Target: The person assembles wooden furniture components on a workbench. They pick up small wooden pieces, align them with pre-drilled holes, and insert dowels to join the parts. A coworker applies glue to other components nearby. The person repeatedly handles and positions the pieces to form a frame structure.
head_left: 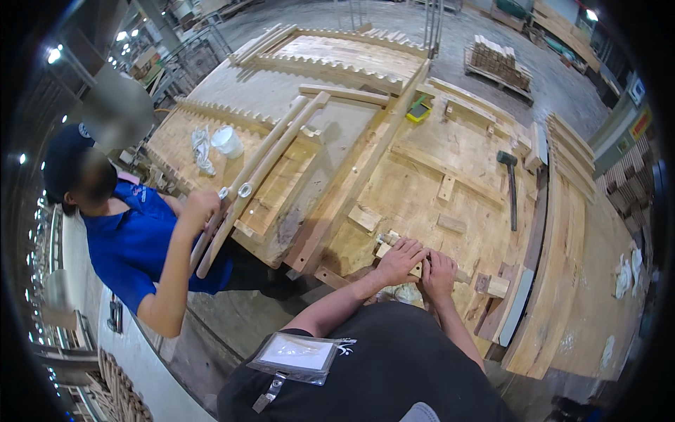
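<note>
Both hands are down on the work now, side by side at the near edge of the broad, pale wooden workbench [416, 188]. Beneath them sits a short, light-coloured wooden piece [461, 276], lying crosswise in front of the person's dark shirt, its right end peeking out. The bare left hand [402, 260] lies over its left part, fingers close together and bent across the top; the bare right hand [439, 271] sits just beside, fingers curled down over the wood (whether either one grips or merely presses, I cannot tell, since the undersides are hidden). Beyond the left hand rests a chunky pale wooden block [365, 218]; farther off, to the right, lies a black mallet with a long dark handle [512, 193]. And over on the left, a co-worker in a blue shirt [133, 235] stands at two long, rounded pale-wood rails [284, 145].
</note>
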### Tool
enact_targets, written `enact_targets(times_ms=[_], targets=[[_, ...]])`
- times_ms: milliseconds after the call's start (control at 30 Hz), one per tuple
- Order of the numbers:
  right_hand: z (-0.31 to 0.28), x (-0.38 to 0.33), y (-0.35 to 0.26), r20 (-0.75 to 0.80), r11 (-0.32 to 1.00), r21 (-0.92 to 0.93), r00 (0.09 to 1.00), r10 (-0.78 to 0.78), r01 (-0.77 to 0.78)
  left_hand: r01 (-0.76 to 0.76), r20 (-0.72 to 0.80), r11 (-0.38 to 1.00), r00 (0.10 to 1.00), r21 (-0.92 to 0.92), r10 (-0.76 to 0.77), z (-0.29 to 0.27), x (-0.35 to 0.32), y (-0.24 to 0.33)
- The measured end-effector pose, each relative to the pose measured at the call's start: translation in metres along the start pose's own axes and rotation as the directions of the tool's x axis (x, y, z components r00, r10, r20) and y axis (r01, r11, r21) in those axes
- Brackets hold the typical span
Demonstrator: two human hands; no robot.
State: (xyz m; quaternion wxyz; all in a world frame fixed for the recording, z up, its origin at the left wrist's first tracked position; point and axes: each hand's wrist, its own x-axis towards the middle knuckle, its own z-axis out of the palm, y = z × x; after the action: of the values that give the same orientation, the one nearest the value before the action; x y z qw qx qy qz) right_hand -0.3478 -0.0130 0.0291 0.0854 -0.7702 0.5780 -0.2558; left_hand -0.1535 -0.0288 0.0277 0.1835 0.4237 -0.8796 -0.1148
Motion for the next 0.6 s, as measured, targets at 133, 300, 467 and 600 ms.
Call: enact_targets(times_ms=[133,300,467,600], targets=[[0.003,-0.002,0.002,-0.006,0.999,-0.035,1.000,-0.014,0.014,0.000,-0.043,1.000,0.999,-0.010,0.000,0.004,-0.001,-0.001],[0.007,-0.003,0.008,0.016,1.000,-0.028,1.000,0.004,-0.004,-0.004,-0.017,1.000,1.000,-0.010,0.004,0.005,0.000,0.000],[0.012,-0.006,0.013,0.001,0.999,-0.028,1.000,-0.022,0.022,-0.008,-0.060,1.000,0.998,-0.020,0.006,0.006,-0.003,-0.001],[0.012,-0.005,0.013,0.014,1.000,-0.021,1.000,-0.017,0.017,-0.013,-0.058,1.000,0.998,-0.013,0.012,0.009,-0.001,-0.003]])
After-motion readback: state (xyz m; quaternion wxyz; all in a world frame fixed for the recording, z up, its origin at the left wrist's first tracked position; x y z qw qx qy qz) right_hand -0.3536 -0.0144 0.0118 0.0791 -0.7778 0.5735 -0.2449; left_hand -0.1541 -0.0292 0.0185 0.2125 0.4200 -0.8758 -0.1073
